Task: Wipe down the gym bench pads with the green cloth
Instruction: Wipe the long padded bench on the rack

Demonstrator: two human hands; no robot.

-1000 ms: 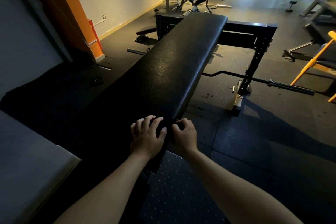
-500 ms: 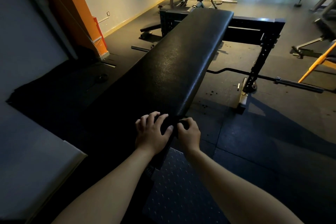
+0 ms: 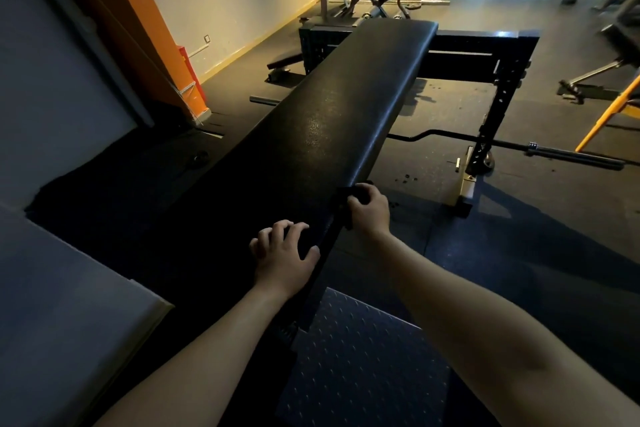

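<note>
A long black bench pad (image 3: 332, 121) runs from the near centre to the far upper right. My left hand (image 3: 282, 255) rests on the pad's near end, fingers spread and bent at the tips. My right hand (image 3: 369, 210) grips a dark cloth (image 3: 353, 192) against the pad's right edge, a little farther along than the left hand. The cloth looks nearly black in the dim light and most of it is hidden under my fingers.
A barbell (image 3: 540, 149) lies on the floor right of the bench, by a black upright frame (image 3: 491, 121). A studded plate (image 3: 360, 357) sits below the pad's near end. An orange pillar (image 3: 149, 31) stands at the left, more machines at the back.
My right hand has slid forward along the pad's right edge, away from the left hand. The left hand has stayed on the near end. The view has shifted slightly.
</note>
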